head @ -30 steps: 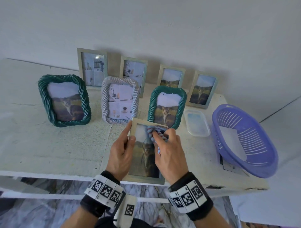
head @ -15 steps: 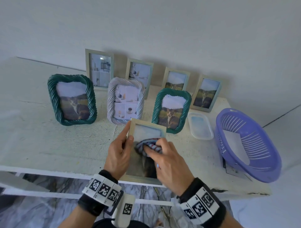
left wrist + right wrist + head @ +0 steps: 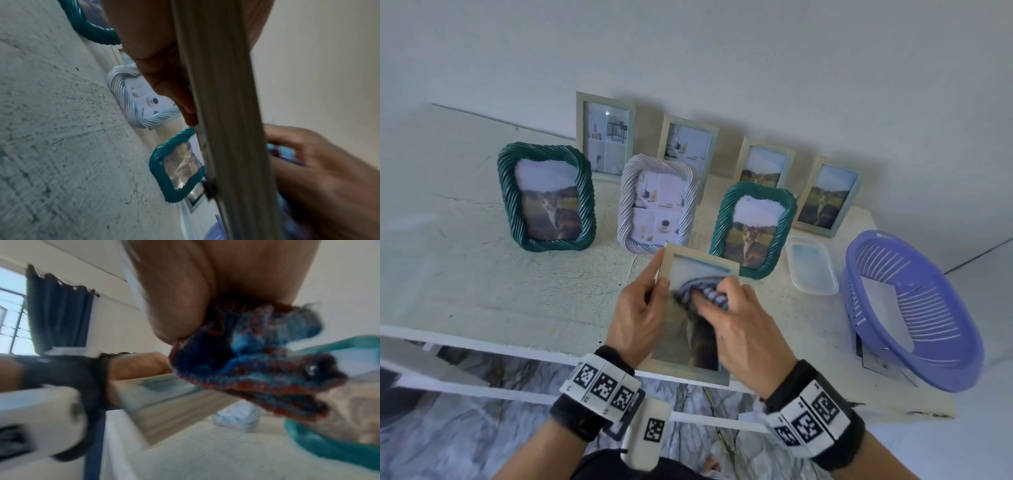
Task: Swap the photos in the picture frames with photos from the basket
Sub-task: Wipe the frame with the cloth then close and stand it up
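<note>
The rough, pitted white surface (image 3: 482, 284) filled most of the head view, with a slatted purple plastic basket (image 3: 914, 308) at its right end and rope-twist frames behind. Only the right wrist view caught a window with dark curtains (image 3: 59, 313). The left hand (image 3: 637, 315) gripped the flat pale wooden picture frame (image 3: 698, 368) by its edge, over the surface's front edge. The right hand (image 3: 743, 329) was bunched around a fuzzy blue-and-red cloth (image 3: 703, 291) on the glass.

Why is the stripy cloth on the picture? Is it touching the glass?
Touching. In the head view the right hand presses the stripy cloth flat onto the held frame, with no gap showing.
</note>
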`<state>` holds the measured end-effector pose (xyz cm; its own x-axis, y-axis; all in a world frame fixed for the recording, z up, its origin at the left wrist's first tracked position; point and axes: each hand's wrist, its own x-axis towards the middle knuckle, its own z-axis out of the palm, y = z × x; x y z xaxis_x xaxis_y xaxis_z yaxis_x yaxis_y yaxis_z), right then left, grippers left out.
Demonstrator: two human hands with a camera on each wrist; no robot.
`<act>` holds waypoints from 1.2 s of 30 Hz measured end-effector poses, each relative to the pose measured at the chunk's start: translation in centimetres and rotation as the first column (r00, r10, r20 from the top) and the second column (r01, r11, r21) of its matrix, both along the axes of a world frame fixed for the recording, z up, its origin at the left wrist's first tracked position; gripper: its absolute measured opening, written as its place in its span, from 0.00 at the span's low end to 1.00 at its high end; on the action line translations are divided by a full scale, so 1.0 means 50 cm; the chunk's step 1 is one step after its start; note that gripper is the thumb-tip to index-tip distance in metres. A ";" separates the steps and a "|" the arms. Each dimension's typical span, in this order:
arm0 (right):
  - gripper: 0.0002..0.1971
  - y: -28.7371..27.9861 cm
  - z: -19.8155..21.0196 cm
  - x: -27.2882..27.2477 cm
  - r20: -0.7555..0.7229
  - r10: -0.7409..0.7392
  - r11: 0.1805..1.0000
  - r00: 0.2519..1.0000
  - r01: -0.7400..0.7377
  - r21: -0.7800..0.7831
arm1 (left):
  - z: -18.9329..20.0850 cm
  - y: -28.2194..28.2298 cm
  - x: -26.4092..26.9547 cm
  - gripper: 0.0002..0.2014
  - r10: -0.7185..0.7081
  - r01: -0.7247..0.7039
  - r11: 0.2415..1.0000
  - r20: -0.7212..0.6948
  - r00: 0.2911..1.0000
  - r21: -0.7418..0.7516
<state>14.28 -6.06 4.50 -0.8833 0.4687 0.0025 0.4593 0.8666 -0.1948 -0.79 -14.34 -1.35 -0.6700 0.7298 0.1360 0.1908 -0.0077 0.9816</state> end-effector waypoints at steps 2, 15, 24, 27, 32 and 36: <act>0.24 -0.011 -0.001 0.010 0.018 0.082 0.996 0.996 -0.081 -0.039 | -0.006 -0.003 -0.010 0.24 0.024 -0.024 1.000 -0.021 0.999 -0.007; 0.24 0.033 0.003 0.005 -0.013 -0.052 0.998 0.999 0.052 0.026 | -0.007 -0.003 -0.020 0.23 0.043 -0.042 0.999 0.025 0.999 -0.034; 0.23 0.032 0.012 0.018 0.045 0.029 0.999 0.999 -0.028 -0.015 | -0.015 -0.002 -0.022 0.23 0.048 -0.046 0.997 0.048 0.998 -0.055; 0.23 0.015 0.014 0.019 0.052 0.070 0.997 0.996 -0.069 -0.030 | -0.020 0.001 -0.029 0.23 0.052 -0.049 0.997 0.052 0.997 -0.051; 0.21 0.023 0.015 0.027 0.079 0.132 0.989 0.988 -0.126 -0.078 | -0.029 0.001 -0.033 0.22 0.051 -0.047 0.998 0.079 0.996 -0.051; 0.21 0.010 0.019 0.015 0.060 0.112 0.993 0.992 -0.109 -0.047 | -0.030 0.005 -0.035 0.22 0.048 -0.046 0.998 0.073 0.996 -0.030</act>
<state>15.02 -5.58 5.45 -0.9276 0.3666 -0.0722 0.3735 0.9042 -0.2072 -2.56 -14.08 -2.84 -0.7111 0.7002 0.0642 0.1170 0.0279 0.9927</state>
